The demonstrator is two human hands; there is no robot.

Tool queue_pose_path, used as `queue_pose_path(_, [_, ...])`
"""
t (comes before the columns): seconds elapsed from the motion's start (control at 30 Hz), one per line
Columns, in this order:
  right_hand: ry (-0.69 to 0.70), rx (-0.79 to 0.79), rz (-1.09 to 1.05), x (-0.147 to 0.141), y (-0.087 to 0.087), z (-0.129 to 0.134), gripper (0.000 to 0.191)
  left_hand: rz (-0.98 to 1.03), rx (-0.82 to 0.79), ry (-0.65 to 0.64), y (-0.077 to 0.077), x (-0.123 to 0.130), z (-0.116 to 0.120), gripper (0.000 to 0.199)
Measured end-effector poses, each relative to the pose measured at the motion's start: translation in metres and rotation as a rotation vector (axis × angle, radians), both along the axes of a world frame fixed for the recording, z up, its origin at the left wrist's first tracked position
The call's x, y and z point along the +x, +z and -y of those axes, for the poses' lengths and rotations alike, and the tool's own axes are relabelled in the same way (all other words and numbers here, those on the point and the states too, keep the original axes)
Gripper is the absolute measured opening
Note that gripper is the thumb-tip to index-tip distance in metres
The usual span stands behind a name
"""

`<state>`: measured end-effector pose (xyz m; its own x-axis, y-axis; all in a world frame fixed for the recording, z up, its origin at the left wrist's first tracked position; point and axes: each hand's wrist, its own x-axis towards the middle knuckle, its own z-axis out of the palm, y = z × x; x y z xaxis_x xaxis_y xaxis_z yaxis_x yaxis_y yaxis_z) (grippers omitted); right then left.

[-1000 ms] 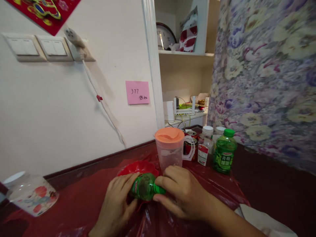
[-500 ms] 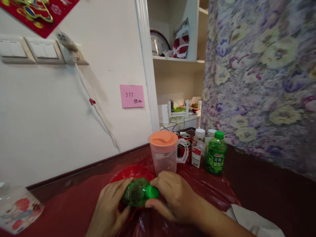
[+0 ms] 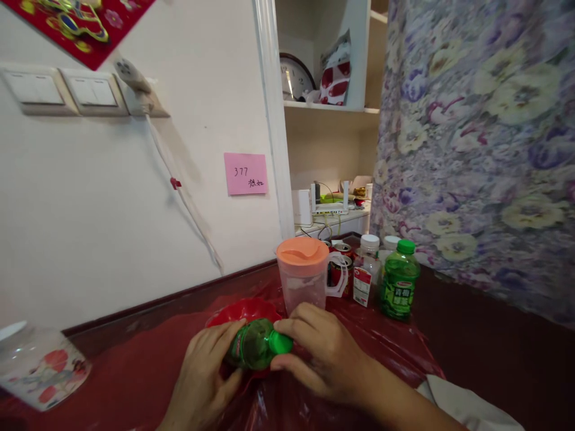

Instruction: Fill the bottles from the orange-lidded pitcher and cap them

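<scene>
A green plastic bottle (image 3: 257, 345) lies tilted over a red scalloped dish (image 3: 245, 309), its green cap pointing right. Around the bottle's body my left hand (image 3: 204, 371) is closed. My right hand (image 3: 321, 353) has its thumb and fingers at the green cap, pinching it from the right. Just behind the hands stands a clear pitcher (image 3: 304, 287) with an orange lid. My left fingers hide the far end of the bottle, and the hands cover part of the dish.
Right of the pitcher are several cans (image 3: 342, 250), a labelled clear bottle (image 3: 365, 272) and an upright green bottle (image 3: 399, 281). A patterned jar (image 3: 49, 368) stands at the left. A pale cloth (image 3: 462, 404) lies at the lower right.
The whole view has shifted slightly, so most things appear a little further right. Both hands keep their hold on the green bottle and its cap.
</scene>
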<state>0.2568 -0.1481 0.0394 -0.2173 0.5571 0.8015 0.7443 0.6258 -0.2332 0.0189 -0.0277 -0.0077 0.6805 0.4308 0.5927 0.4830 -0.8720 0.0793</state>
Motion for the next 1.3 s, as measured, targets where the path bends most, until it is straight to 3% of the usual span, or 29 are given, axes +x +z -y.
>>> queue_pose_path(0.2, [0.097,-0.166,-0.042,0.005,0.008,0.004,0.035,0.051,-0.096,0.012,0.001,0.004,0.006,0.056])
queue_pose_path(0.4, [0.07,-0.266,0.123,0.001,0.033,0.007,0.028,0.088,-0.205,0.016,0.01,0.006,0.015,0.056])
queue_pose_path(0.53, [-0.039,-0.139,0.299,-0.003,0.043,0.003,0.021,0.137,-0.229,-0.003,0.013,0.004,0.02,0.063])
queue_pose_path(0.67, [-0.222,0.143,0.528,-0.006,0.047,-0.001,0.042,0.171,-0.233,-0.026,0.013,0.002,0.022,0.069])
queue_pose_path(0.73, [-0.271,0.198,0.579,-0.007,0.051,0.001,0.05,0.18,-0.238,-0.035,0.014,0.002,0.023,0.067])
queue_pose_path(0.87, [-0.235,0.131,0.563,-0.011,0.061,0.01,0.058,0.198,-0.258,-0.028,0.013,0.003,0.023,0.066])
queue_pose_path(1.0, [-0.141,0.038,0.535,-0.013,0.06,0.012,0.031,0.212,-0.243,-0.031,0.01,0.004,0.023,0.066])
queue_pose_path(1.07, [-0.157,0.05,0.507,-0.014,0.057,0.011,0.023,0.216,-0.231,-0.035,0.01,0.003,0.022,0.065])
queue_pose_path(1.17, [-0.238,0.077,0.512,-0.013,0.056,0.01,0.033,0.208,-0.232,-0.04,0.013,0.003,0.023,0.064])
queue_pose_path(1.3, [-0.179,-0.016,0.455,-0.011,0.057,0.015,0.041,0.195,-0.239,-0.03,0.014,0.003,0.023,0.063])
